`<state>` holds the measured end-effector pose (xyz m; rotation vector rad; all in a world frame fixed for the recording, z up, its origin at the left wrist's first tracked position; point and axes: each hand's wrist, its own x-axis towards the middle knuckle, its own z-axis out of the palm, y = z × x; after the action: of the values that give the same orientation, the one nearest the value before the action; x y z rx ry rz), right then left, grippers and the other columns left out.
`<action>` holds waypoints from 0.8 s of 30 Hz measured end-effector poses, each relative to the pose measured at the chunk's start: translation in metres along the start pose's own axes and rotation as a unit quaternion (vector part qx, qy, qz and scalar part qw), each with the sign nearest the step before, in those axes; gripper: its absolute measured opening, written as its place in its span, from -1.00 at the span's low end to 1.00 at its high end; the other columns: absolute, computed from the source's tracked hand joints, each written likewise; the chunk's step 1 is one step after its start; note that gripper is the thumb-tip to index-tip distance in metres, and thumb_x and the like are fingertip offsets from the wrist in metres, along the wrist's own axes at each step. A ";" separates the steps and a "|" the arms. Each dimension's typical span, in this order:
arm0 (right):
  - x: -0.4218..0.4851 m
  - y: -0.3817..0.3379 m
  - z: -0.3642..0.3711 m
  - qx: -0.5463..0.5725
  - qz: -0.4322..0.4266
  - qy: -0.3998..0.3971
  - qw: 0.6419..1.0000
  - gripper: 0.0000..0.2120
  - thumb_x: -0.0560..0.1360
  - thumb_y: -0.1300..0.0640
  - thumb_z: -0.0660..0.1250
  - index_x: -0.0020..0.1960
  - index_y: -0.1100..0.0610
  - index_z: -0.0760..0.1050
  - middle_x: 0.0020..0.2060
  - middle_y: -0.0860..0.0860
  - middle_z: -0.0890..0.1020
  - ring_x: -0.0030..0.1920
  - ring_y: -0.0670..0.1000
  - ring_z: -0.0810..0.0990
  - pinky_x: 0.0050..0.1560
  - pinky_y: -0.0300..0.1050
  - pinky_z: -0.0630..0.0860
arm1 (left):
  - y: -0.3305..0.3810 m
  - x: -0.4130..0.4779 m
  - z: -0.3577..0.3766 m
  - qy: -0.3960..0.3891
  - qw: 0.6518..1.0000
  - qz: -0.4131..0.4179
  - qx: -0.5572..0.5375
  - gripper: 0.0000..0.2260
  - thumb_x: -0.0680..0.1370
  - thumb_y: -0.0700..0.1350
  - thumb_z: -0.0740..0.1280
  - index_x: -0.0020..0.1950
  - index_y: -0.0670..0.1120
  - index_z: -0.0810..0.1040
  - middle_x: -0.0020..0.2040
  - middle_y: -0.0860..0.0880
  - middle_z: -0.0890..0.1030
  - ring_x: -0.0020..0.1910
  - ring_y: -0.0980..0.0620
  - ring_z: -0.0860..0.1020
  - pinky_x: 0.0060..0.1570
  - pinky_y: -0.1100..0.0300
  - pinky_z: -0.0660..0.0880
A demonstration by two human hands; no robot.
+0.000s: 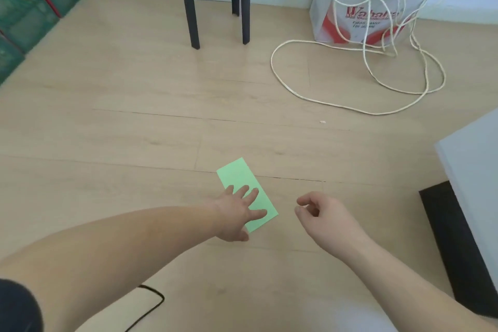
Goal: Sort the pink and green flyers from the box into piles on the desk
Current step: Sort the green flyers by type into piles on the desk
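Head view shows one green flyer (pixel 239 175) lying flat on the wooden floor (pixel 134 129), not on a bench, with its long side turned slightly away to the left. The left grip (pixel 234 213) lies on the near half of the flyer, its fingers (pixel 250 195) straight and spread, so it presses the sheet and does not hold it. The right grip (pixel 323 213) is just beside the flyer's right edge, apart from it, with the fingers loosely curled and nothing in them.

The flyer looks like thin paper: very light, easy to bend, and probably hard to lift from a smooth floor because no edge stands up. I think the best place to take it is a corner or the long right edge. One grip could keep the sheet from sliding while the other slips a fingertip under the edge and pinches it. A hard pinch may crease it. No pink flyer is in view.
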<state>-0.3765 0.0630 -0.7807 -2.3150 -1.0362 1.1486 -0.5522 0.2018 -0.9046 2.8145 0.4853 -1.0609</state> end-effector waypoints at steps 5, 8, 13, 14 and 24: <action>0.015 0.003 0.016 0.008 0.022 0.019 1.000 -0.91 0.63 0.03 0.31 0.11 -0.03 0.56 -0.15 -0.04 0.63 -0.29 -0.09 0.54 -0.42 -0.39 0.40 | -0.009 0.037 0.035 0.009 0.996 -0.085 -0.040 -0.12 0.51 0.48 0.19 0.64 0.21 -0.20 0.65 -0.24 -0.25 0.63 -0.34 -0.15 0.46 -0.35 0.13; 0.022 0.005 0.018 0.003 0.040 0.034 0.999 -0.92 0.63 0.03 0.32 0.08 -0.04 0.57 -0.11 -0.02 0.65 -0.25 -0.09 0.56 -0.41 -0.41 0.39 | -0.013 0.044 0.046 0.035 0.995 -0.083 -0.044 -0.28 0.62 0.34 0.16 0.66 0.14 -0.08 0.66 -0.28 -0.14 0.62 -0.37 -0.07 0.44 -0.25 0.24; 0.026 0.004 0.023 0.004 0.053 0.039 0.998 -0.89 0.62 0.07 0.34 0.11 0.03 0.61 -0.14 -0.01 0.65 -0.25 -0.08 0.56 -0.40 -0.41 0.40 | -0.027 0.042 0.041 0.087 0.991 -0.064 -0.085 -0.71 0.71 -0.05 0.13 0.41 -0.01 0.46 0.47 -0.22 0.40 0.43 -0.28 0.39 0.21 -0.07 0.47; 0.026 0.002 0.024 0.010 0.053 0.038 0.998 -0.86 0.61 0.08 0.36 0.15 0.04 0.61 -0.11 -0.02 0.65 -0.22 -0.09 0.57 -0.38 -0.43 0.41 | -0.030 0.037 0.032 0.100 0.982 -0.066 -0.148 -0.75 0.71 -0.02 0.14 0.29 -0.02 0.54 0.31 -0.14 0.54 0.30 -0.22 0.50 0.13 -0.01 0.50; -0.043 -0.117 -0.132 0.180 -0.041 -0.062 0.981 -0.52 0.48 0.24 0.54 0.34 0.00 0.52 0.18 -0.05 0.67 0.20 0.02 0.65 0.19 0.00 0.60 | -0.044 -0.150 -0.224 0.062 0.784 0.043 -0.616 -0.89 0.63 -0.15 0.38 -0.01 -0.15 0.67 -0.15 0.04 0.69 -0.19 0.15 0.61 -0.18 0.35 0.48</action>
<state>-0.3421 0.1102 -0.6084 -1.9240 -0.8720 1.3376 -0.5320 0.2483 -0.6362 1.6686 0.6981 -0.2663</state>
